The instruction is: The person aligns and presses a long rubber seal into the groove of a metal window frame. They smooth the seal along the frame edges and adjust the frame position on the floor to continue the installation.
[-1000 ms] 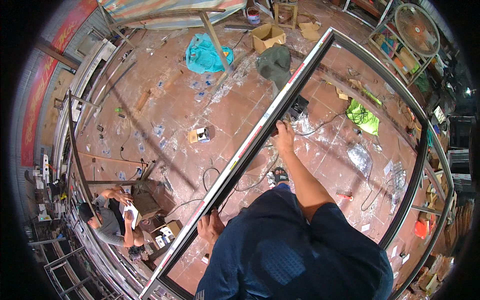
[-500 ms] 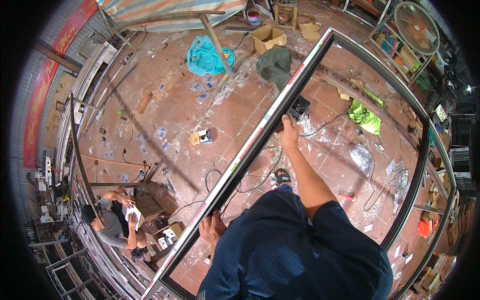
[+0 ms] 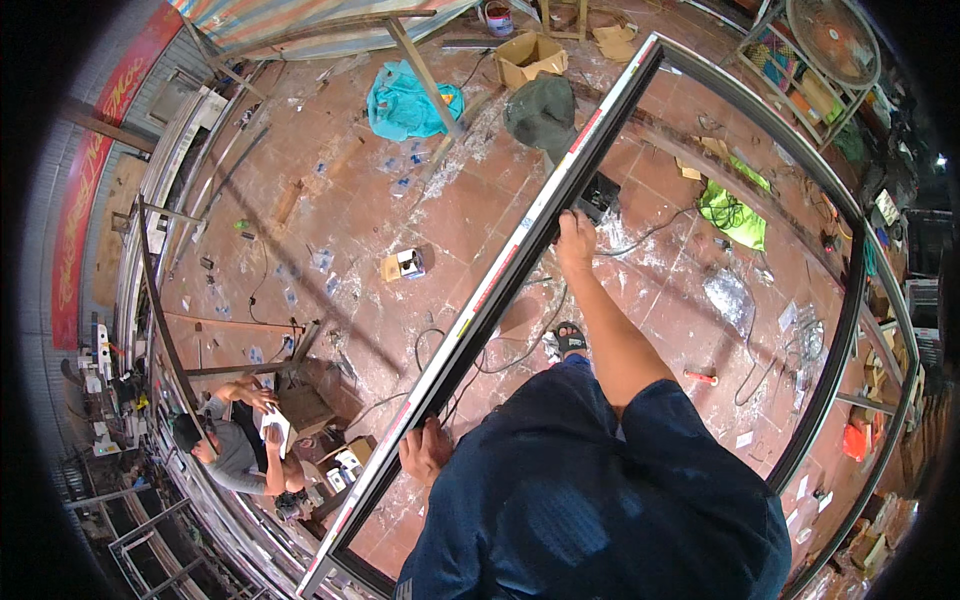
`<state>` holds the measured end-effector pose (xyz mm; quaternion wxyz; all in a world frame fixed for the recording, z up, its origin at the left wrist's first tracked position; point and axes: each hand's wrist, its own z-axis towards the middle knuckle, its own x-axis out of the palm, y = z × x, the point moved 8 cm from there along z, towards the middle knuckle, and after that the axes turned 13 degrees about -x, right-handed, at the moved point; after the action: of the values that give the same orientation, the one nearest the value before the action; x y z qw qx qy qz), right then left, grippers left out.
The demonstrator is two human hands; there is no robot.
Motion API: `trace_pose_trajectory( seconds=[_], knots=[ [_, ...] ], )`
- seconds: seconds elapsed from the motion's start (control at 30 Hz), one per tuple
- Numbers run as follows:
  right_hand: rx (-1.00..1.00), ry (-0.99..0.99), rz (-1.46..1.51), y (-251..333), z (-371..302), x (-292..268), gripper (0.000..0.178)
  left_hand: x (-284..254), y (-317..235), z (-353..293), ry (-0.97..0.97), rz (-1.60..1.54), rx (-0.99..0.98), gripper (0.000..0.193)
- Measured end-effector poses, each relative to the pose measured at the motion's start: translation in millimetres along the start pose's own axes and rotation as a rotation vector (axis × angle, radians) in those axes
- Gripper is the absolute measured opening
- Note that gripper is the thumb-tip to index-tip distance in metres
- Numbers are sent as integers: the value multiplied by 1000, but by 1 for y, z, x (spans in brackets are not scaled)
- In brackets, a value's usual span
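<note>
A large rectangular metal frame (image 3: 470, 335), black with a white outer face marked by coloured strips, stands around my body. Its near-side rail runs slantwise from lower left to upper middle. My left hand (image 3: 425, 450) is closed on the lower part of this rail, close to my torso. Farther up, my right hand (image 3: 575, 238) grips the same rail with the arm stretched out; its fingertips are partly hidden behind the rail. Just beyond that hand, on the floor, lies a black box-like thing (image 3: 600, 197) with a cable.
A co-worker (image 3: 235, 450) sits at lower left holding a white piece. Cables, an open carton (image 3: 530, 60), turquoise cloth (image 3: 410, 100), a dark cover (image 3: 540, 112) and a small box (image 3: 403, 265) lie on the tiles. A fan (image 3: 830, 40) stands at upper right.
My right hand has shifted slightly up and away along the rail. The whole view has tilted a little; my left hand keeps its hold.
</note>
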<state>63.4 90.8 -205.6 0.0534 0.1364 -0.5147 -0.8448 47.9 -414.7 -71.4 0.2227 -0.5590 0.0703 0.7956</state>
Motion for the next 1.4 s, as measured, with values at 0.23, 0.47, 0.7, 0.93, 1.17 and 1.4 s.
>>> trace_pose_trajectory(
  seconds=[0.23,0.47,0.7,0.93,1.17,1.4],
  knots=[
    [457,-80,491,-2,-9,3,34,-6,-2,1,-13,-42,-26,18],
    [248,-70,167,-15,7,-5,41,0,0,-1,-33,-12,60,19],
    [343,-105,333,5,8,-1,39,-5,-2,1,-48,-22,11,18],
    [193,-66,58,-20,20,-7,42,-6,-12,9,-13,-26,32,16],
    [367,-15,203,-7,22,-6,46,-2,-4,1,-38,1,-9,11],
    [323,-105,162,-24,23,-7,54,4,-2,2,-61,4,4,10]
  ],
)
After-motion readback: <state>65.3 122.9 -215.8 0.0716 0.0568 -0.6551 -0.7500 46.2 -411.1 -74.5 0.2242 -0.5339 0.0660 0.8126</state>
